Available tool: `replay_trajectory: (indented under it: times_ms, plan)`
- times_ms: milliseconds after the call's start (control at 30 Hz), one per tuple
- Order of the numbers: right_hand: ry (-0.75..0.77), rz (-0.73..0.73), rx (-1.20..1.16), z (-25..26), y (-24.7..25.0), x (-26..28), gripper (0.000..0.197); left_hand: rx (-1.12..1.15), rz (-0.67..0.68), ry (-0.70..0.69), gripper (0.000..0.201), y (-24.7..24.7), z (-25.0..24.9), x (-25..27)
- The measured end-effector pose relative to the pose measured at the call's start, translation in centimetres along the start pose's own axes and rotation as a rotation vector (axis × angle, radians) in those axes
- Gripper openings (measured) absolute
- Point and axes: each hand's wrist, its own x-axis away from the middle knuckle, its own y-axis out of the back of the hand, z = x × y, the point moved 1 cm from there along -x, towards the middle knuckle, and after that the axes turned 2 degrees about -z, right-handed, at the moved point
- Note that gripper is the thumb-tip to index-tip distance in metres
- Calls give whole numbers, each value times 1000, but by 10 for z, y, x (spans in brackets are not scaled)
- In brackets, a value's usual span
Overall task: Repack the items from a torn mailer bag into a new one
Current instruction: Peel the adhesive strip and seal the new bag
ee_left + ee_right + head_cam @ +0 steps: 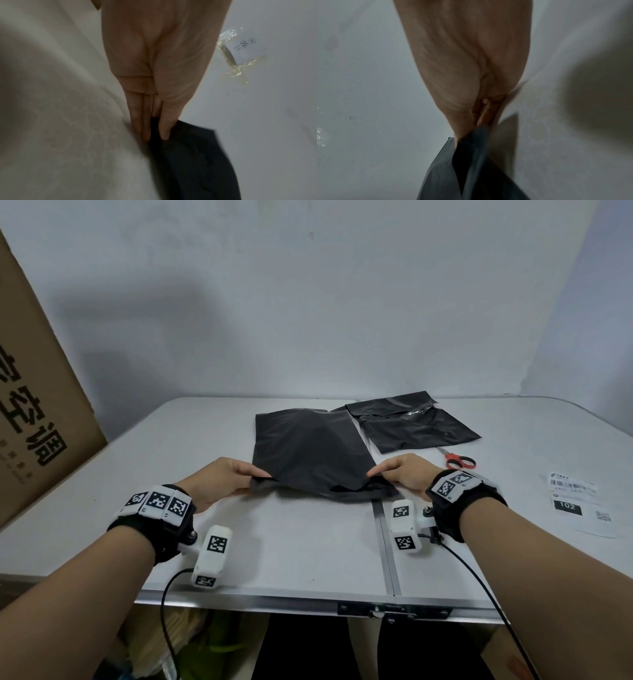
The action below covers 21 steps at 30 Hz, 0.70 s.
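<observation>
We see two black mailer bags on the white bench (291, 542). The nearer bag (310, 451) lies at the middle, and both hands grip its near, open end. Our left hand (219, 479) pinches the left corner, thumb on top and fingers (137, 121) beneath; in the left wrist view the same bag (197, 162) trails away from the fingertips. Our right hand (402, 474) pinches the right corner, and in the right wrist view the mouth of the bag (471, 169) gapes dark just past the fingers (485, 113), which are half hidden behind the film. What sits inside we cannot make out; a low swelling shows under the plastic and nothing more.

The second bag (414, 422) lies farther back and to the right, creased, with a shiny strip across it; whether that is a tear or tape we cannot tell.

One pair of red-handled scissors (457, 460) rests just beside our right hand, between it and the second bag. One printed label sheet (579, 505) lies at the right edge of the bench, its small print unreadable apart from "102". One cardboard box (37, 405) leans at the left, cut off by the frame. A taped paper note (243, 48) shows in the left wrist view only, its handwriting blurred.
</observation>
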Motion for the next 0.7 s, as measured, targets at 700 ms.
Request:
replay_trajectory:
  times_ms: [700]
  plan:
    - [-62, -149, -71, 7, -8, 15, 6, -164, -122, 190, 7, -1, -3, 16]
